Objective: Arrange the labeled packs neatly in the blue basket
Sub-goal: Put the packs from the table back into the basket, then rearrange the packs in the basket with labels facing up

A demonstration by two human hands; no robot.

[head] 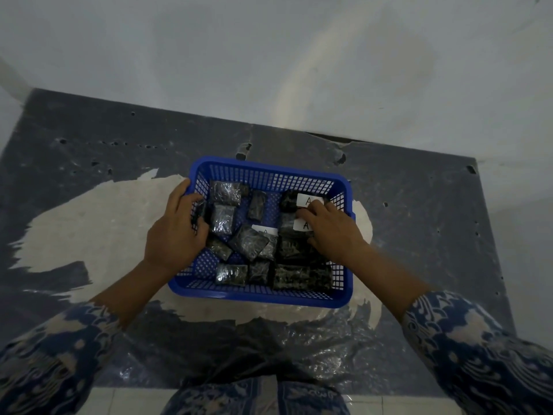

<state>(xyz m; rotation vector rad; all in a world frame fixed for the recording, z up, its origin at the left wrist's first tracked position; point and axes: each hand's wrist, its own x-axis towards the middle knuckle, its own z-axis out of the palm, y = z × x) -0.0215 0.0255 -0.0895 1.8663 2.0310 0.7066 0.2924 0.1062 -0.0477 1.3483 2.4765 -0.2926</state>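
Head view: blue basket [263,178] sits on a worn grey table [419,205], person's two hands inside it. Dark plastic-wrapped packs [248,242] lie loose on the basket floor, left and middle ones at mixed angles, right column stacked more squarely. Two white labels marked A [308,201] show on the right-side packs; a third label [264,230] peeks out mid-basket, letter mostly hidden.

Handling guess: packs look small, light, soft-ish under shiny film, probably slippery; pinch across the short edges or press flat from the top, don't pull by the paper label.

Left hand [176,232] comes over the basket's left wall, fingers curled down around a dark pack [201,214] against that wall; grip looks closed on it, though fingertips are hidden. Right hand [332,232] lies over the right column, fingers fairly straight, tips touching the labelled packs between the two A labels, pressing rather than clamping.

Judgement: arranging is partway, right side mostly ordered, left and centre packs not yet squared.
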